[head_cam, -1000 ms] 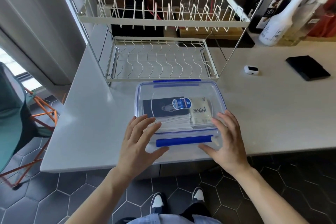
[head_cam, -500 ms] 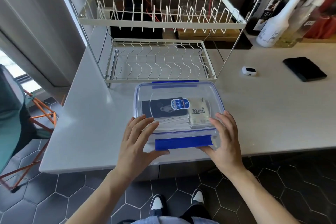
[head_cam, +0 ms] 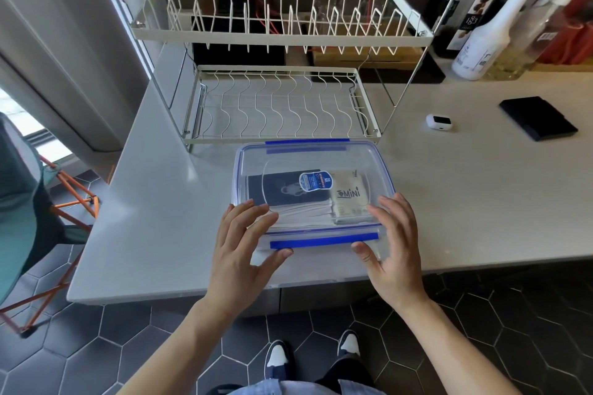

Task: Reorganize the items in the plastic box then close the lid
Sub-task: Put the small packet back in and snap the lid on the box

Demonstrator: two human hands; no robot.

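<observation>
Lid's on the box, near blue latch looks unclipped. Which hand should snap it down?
Either, slightly the left. The left hand has its thumb tip touching the near blue latch at its left end; the right hand has its thumb just below the latch's right end. Both rest fingers on the lid.

Inside the plastic box, the pale packet at the right reads "MINI" in dark letters. Left of it, the blue sticker on the lid carries print too small to read. Behind and right of the box, the dark bottle shows "183" on its label.
</observation>
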